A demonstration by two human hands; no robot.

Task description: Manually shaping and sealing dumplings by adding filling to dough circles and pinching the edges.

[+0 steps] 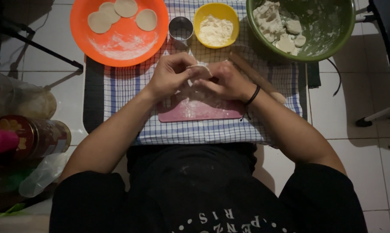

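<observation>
A small piece of pale dough [199, 68] sits pinched between both hands, held just above the pink cutting board [199, 110]. It looks thin, soft and floury, with a folded or crimped upper edge; most of it is hidden by fingers. The left hand [171, 74] has its grip closed on the dough's left side, thumb and fingertips pressing it. The right hand [225, 81] has its grip closed on the right side; a black band circles that wrist.

The board is dusted with flour and lies on a blue-and-white checked cloth [195, 131], which covers a dark mat [93, 99] spread over a white tiled floor [363, 142]. The light is dim.

Beyond the hands stands an orange plate [117, 43] carrying 4 flat round dough discs [126, 7] and a smear of flour. Beside it is a round metal cutter [180, 30], then a yellow bowl [216, 29] of white flour. A large green bowl [307, 26] on the right holds a lump of dough and several cut scraps. A wooden rolling pin [255, 75] lies slanted behind the right hand, partly hidden by the wrist.

On the left edge are a printed tin [39, 136], a pink object [0, 141], clear plastic containers [18, 97] and a crumpled plastic bag [41, 174]. Dark metal legs show at the top left and right.
</observation>
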